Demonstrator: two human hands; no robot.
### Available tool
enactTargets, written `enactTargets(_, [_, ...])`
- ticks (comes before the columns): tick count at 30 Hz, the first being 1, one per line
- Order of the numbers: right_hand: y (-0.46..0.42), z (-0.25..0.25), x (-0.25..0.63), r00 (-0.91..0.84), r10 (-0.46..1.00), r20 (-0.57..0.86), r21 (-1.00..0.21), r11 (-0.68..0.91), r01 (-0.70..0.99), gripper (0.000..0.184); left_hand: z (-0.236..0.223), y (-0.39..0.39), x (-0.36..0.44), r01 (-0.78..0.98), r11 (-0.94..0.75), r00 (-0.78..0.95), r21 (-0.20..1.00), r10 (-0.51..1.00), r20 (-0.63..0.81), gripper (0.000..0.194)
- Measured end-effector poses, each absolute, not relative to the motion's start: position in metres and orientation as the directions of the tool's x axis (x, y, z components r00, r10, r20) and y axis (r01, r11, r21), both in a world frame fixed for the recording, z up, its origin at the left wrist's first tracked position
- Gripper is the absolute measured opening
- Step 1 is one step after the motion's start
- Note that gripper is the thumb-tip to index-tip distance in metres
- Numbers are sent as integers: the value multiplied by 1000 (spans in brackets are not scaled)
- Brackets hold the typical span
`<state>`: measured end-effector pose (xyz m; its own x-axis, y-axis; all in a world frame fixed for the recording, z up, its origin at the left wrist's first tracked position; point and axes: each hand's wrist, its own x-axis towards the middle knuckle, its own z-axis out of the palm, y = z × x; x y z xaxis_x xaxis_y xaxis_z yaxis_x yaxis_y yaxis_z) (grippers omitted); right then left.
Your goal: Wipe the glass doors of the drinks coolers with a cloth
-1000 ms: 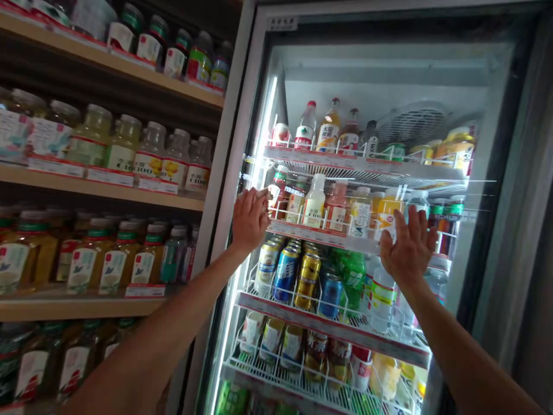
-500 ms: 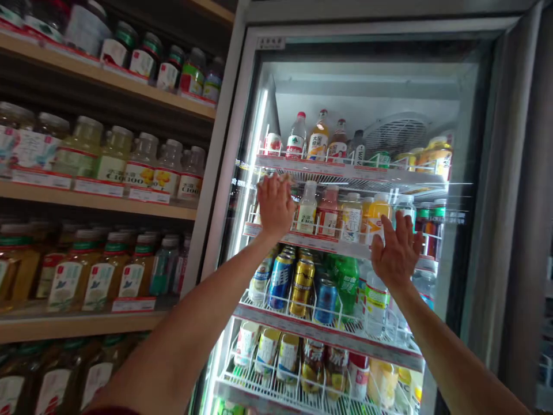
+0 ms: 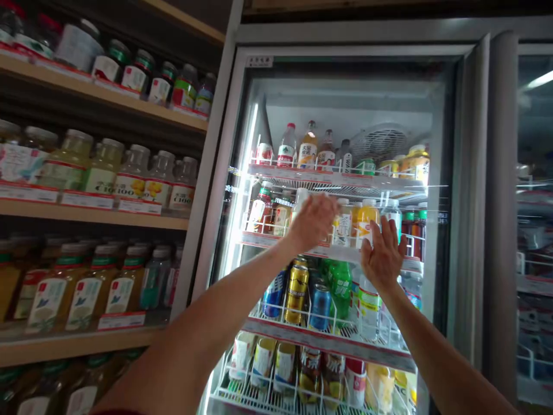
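Note:
Both my hands are raised against the glass door (image 3: pixel 345 104) of a lit drinks fridge. My left hand (image 3: pixel 311 222) lies flat on the glass in front of the second shelf (image 3: pixel 276 241), fingers stretched out toward the bottles there. My right hand (image 3: pixel 383 253) is beside it, palm to the glass, fingers spread and pointing up. Neither hand holds anything. Behind the glass stand juice bottles (image 3: pixel 365 218), beer cans (image 3: pixel 296 293) and a green soda bottle (image 3: pixel 341 288).
Wooden shelves (image 3: pixel 86 210) on the left carry rows of bottled drinks with price labels. The fridge's grey frame (image 3: pixel 501 202) stands at the right, with another glass-fronted unit (image 3: pixel 536 230) beyond it. Lower wire racks (image 3: pixel 302 392) hold more bottles.
My left hand has slid rightward across the glass from the door's left edge to the middle, close to my right hand. The view has drawn back and shifted.

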<state>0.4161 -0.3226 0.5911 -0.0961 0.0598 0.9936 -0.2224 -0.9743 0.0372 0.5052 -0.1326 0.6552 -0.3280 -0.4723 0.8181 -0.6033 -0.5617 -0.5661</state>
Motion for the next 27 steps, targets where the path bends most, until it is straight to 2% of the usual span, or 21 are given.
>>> enactTargets(1, [-323, 591, 416, -99, 60, 993, 37, -975, -218, 49, 645, -139, 501, -554, -449, -391, -702, -604, 695, 45])
enactTargets(2, [-323, 591, 416, -100, 60, 993, 38, -976, -213, 49, 639, -141, 499, -510, -351, -428, -785, -688, 586, 44])
enactTargets(3, [-324, 591, 416, -101, 62, 993, 40, -977, -210, 49, 638, -140, 499, -490, -303, -438, -818, -725, 531, 44])
enactTargets(4, [-324, 591, 415, -100, 64, 993, 42, -977, -207, 49, 642, -134, 502, -498, -321, -426, -806, -719, 550, 43])
enactTargets(6, [-324, 591, 415, -93, 68, 993, 47, -977, -210, 49, 660, -116, 513, -563, -488, -354, -667, -587, 728, 43])
enactTargets(8, [-324, 591, 414, -86, 70, 994, 50, -974, -220, 49, 673, -101, 522, -612, -655, -268, -443, -355, 895, 44])
enactTargets(9, [-324, 591, 414, -85, 70, 994, 50, -973, -224, 49, 671, -99, 524, -619, -683, -252, -387, -294, 922, 45])
enactTargets(10, [-324, 591, 414, -83, 71, 994, 51, -973, -227, 49, 663, -99, 524, -615, -679, -269, -400, -297, 916, 45])
enactTargets(12, [-324, 591, 414, -88, 71, 994, 49, -973, -227, 49, 628, -106, 516, -565, -561, -383, -605, -471, 795, 46])
enactTargets(14, [-325, 591, 415, -102, 80, 992, 56, -974, -219, 50, 588, -112, 508, -417, -277, -533, -866, -697, 479, 44])
enactTargets(15, [-326, 591, 416, -109, 84, 991, 59, -975, -214, 50, 574, -112, 506, -360, -167, -560, -918, -749, 355, 44])
enactTargets(16, [-326, 591, 416, -117, 87, 989, 61, -976, -209, 51, 566, -108, 506, -333, -108, -565, -937, -772, 290, 44])
enactTargets(17, [-327, 591, 417, -124, 89, 988, 63, -977, -205, 51, 567, -102, 509, -337, -108, -558, -935, -777, 291, 45])
enactTargets(19, [-328, 591, 418, -130, 90, 987, 63, -978, -199, 52, 586, -82, 520, -437, -293, -506, -851, -702, 501, 46])
enactTargets(21, [-329, 591, 419, -131, 88, 987, 61, -978, -197, 52, 609, -65, 533, -564, -550, -397, -616, -473, 786, 49])
enactTargets(23, [-329, 591, 419, -128, 87, 988, 60, -978, -198, 51, 615, -57, 539, -615, -671, -310, -415, -279, 909, 51])
enactTargets(24, [-329, 591, 419, -128, 86, 988, 59, -978, -200, 51, 609, -58, 540, -619, -692, -292, -371, -236, 927, 51])
enactTargets(26, [-328, 590, 419, -128, 89, 988, 61, -976, -208, 51, 586, -62, 536, -595, -669, -318, -446, -314, 895, 51])
enactTargets(27, [-328, 590, 418, -127, 95, 987, 67, -975, -213, 51, 573, -64, 534, -570, -618, -349, -542, -415, 840, 51])
